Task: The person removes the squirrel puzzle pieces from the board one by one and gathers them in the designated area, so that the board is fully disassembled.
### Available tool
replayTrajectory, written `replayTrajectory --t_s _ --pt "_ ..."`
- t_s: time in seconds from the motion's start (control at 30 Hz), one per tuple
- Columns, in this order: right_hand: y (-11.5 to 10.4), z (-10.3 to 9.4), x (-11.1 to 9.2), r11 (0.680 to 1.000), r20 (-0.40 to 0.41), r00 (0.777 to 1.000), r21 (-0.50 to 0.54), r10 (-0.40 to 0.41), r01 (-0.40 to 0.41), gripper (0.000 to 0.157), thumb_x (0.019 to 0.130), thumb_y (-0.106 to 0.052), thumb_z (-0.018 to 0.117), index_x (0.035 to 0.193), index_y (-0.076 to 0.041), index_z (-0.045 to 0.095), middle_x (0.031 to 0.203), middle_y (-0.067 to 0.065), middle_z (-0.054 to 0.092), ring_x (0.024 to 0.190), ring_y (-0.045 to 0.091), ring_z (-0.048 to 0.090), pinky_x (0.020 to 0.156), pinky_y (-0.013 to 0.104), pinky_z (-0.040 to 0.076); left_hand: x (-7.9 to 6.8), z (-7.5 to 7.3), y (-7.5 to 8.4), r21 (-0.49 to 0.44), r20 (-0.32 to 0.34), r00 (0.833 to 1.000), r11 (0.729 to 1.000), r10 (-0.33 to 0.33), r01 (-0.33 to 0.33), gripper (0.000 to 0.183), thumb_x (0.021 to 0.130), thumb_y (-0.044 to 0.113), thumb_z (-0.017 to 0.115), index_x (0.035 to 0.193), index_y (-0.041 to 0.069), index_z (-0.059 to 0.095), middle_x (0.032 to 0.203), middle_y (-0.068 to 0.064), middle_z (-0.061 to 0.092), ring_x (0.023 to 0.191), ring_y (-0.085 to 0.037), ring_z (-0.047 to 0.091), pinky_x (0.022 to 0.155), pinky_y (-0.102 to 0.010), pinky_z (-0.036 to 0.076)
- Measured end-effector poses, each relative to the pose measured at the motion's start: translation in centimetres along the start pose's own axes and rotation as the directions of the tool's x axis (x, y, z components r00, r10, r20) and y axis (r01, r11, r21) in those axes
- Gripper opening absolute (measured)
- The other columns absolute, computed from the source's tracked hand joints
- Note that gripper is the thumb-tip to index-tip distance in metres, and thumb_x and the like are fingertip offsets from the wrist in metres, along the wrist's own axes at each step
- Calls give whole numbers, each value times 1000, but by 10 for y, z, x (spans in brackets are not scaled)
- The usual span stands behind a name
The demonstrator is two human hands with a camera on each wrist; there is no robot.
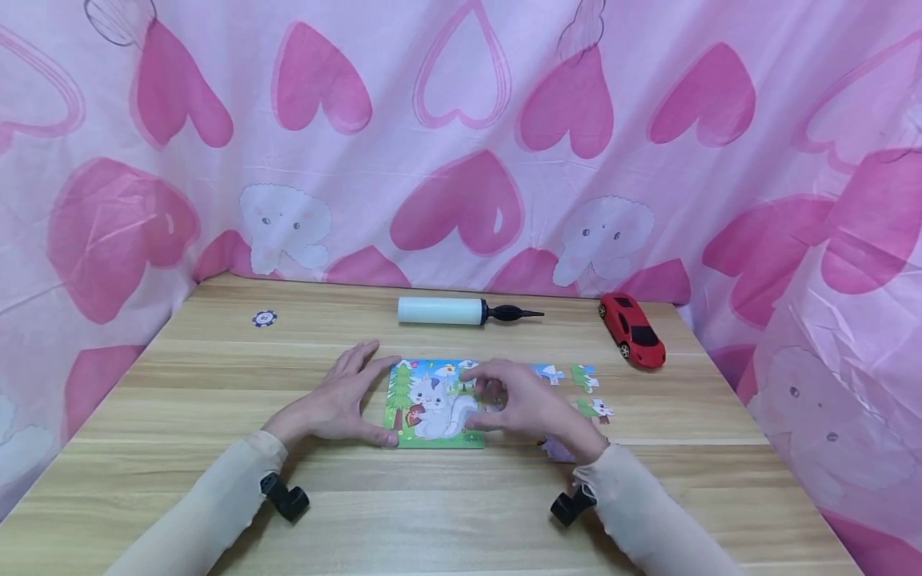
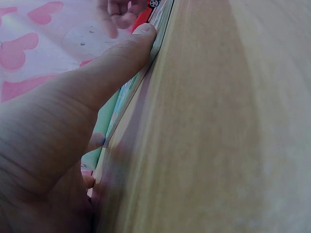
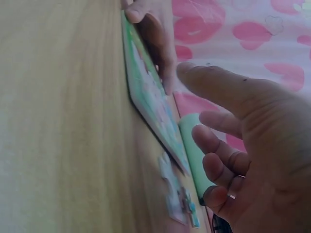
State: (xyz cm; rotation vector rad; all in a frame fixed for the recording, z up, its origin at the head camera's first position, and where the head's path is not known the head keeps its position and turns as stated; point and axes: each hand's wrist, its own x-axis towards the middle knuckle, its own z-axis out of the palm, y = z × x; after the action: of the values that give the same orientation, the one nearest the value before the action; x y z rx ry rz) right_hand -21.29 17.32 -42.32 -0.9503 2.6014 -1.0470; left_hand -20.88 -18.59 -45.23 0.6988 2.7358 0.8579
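A jigsaw puzzle (image 1: 432, 400) with a white squirrel picture lies on the wooden table. My left hand (image 1: 338, 404) spans its left side, thumb at the lower left corner and index finger at the upper left corner. In the left wrist view the thumb (image 2: 121, 60) rests along the puzzle's edge. Over the puzzle's right part hovers my right hand (image 1: 529, 404), fingers loosely bent and nothing between them, as the right wrist view also shows. Loose puzzle pieces (image 1: 584, 378) lie just right of the puzzle, some partly hidden by the right hand and forearm.
Behind the puzzle lies a pale blue hand pump (image 1: 441, 310) with a black nozzle. A red toy car (image 1: 634, 332) stands at the back right, and a poker chip (image 1: 264, 318) lies at the back left. Pink heart-patterned cloth (image 1: 461, 200) hangs around the table (image 1: 432, 512).
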Motion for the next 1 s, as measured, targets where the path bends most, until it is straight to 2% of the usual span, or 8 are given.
replayTrajectory --t_s 0.27,0.47,0.8,1.0 --pt "4 11 0 997 52 998 -74 36 -32 60 82 -37 103 135 -23 78 110 -11 68 99 14 61 86 31 55 0 0 0 5 -3 1000 1000 4 -4 133 69 78 94 175 21 36 183 -27 9 168 -54 7 128 -84 17" --pt "2 12 -1 990 63 996 -133 61 -52 55 82 -42 102 131 -28 81 120 -16 70 105 11 59 93 36 53 0 0 1 8 -4 1000 1000 4 -4 134 69 77 94 175 21 35 183 -27 9 167 -54 7 128 -84 16" --pt "-3 12 0 991 69 996 -127 57 -48 53 82 -38 102 127 -27 77 109 -14 66 100 10 59 88 32 53 0 0 0 11 -9 1000 1000 5 -5 134 69 76 95 175 20 35 183 -27 8 168 -54 6 128 -83 15" --pt "-4 12 0 993 70 996 -107 49 -41 52 83 -35 103 125 -26 74 104 -12 66 94 12 59 80 31 54 0 1 1 10 -13 1000 1000 5 -5 134 68 76 96 175 20 36 183 -27 9 168 -54 7 129 -83 15"
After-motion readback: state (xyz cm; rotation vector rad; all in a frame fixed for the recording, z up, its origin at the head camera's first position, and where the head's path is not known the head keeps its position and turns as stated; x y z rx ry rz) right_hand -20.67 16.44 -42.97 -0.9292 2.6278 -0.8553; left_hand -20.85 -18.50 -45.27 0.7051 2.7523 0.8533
